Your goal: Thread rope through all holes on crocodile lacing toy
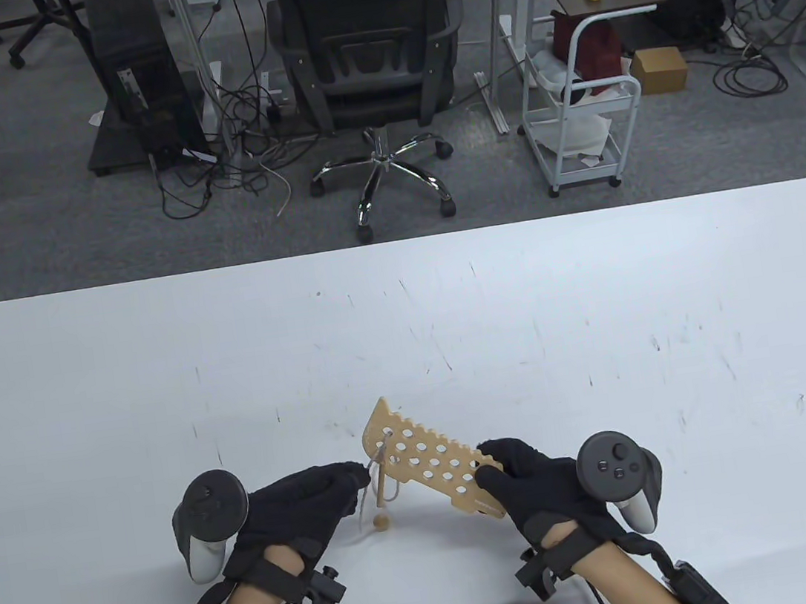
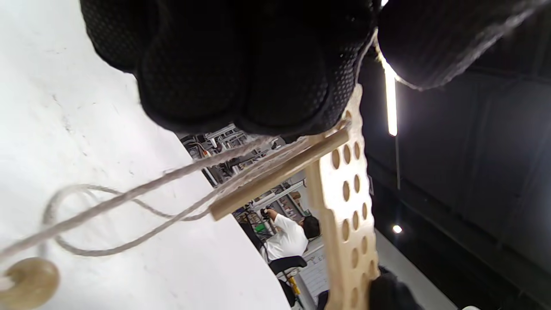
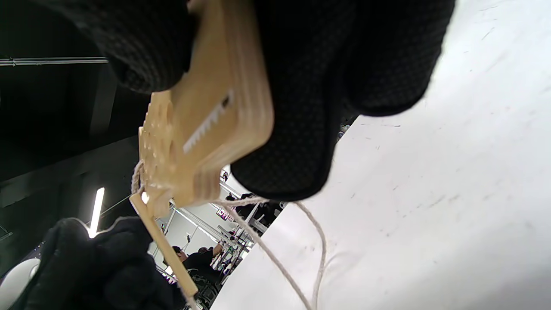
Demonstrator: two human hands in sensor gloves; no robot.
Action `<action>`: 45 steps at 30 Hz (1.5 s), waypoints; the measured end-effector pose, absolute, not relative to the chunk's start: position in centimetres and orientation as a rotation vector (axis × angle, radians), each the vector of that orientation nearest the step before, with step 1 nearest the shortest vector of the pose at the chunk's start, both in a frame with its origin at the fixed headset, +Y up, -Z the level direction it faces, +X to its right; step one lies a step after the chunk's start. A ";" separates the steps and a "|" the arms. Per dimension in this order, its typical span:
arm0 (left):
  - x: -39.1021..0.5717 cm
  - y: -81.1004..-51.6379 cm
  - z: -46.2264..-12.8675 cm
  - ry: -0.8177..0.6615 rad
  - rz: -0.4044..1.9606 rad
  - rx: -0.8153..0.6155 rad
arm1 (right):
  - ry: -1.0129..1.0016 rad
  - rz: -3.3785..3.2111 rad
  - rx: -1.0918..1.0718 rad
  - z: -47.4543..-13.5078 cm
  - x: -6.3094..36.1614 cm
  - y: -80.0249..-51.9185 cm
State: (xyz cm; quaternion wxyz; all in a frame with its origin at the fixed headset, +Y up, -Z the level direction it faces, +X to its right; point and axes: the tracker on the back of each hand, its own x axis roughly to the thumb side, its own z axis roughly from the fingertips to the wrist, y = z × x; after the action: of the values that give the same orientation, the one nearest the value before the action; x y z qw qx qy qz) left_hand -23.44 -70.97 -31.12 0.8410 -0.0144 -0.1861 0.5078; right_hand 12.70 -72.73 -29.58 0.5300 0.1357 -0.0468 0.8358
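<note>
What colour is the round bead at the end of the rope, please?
The bead is pale natural wood, light tan, matching the crocodile board. The left wrist view shows it best.

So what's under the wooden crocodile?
Under the crocodile board a wooden stick hangs down, with rope looping onto the white table and a bead. Its underside stays hidden.

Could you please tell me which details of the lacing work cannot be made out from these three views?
- Left hand fingertips: in the table view they cover where the rope is gripped.
- Crocodile board head end: the right hand covers it in the table view.
- Holes already threaded: too small in the table view, blurred in the right wrist view.
- Wooden bead: cut by the left wrist view's edge.
</note>
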 end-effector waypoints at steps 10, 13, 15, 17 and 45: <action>-22.6 -71.4 -31.1 -0.398 0.945 -0.075 | -0.080 1.967 0.364 -29.4 12.2 -72.8; -22.3 -71.5 -31.1 -0.404 0.926 -0.084 | -0.080 1.972 0.377 -29.3 12.0 -72.8; -22.2 -71.6 -31.1 -0.405 0.914 -0.092 | -0.075 1.969 0.382 -29.3 12.0 -72.9; -22.1 -71.6 -31.1 -0.407 0.903 -0.093 | -0.070 1.971 0.388 -29.3 11.8 -72.9; -24.1 -70.6 -31.0 -0.322 1.017 0.070 | -0.083 2.021 0.285 -30.0 13.2 -73.2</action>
State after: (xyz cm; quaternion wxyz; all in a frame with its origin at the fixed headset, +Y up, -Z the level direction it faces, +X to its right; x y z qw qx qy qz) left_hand -24.11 -70.58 -30.98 0.8605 0.0333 -0.1532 0.4847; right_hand 13.24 -73.19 -30.04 0.5224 0.1190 -0.0348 0.8436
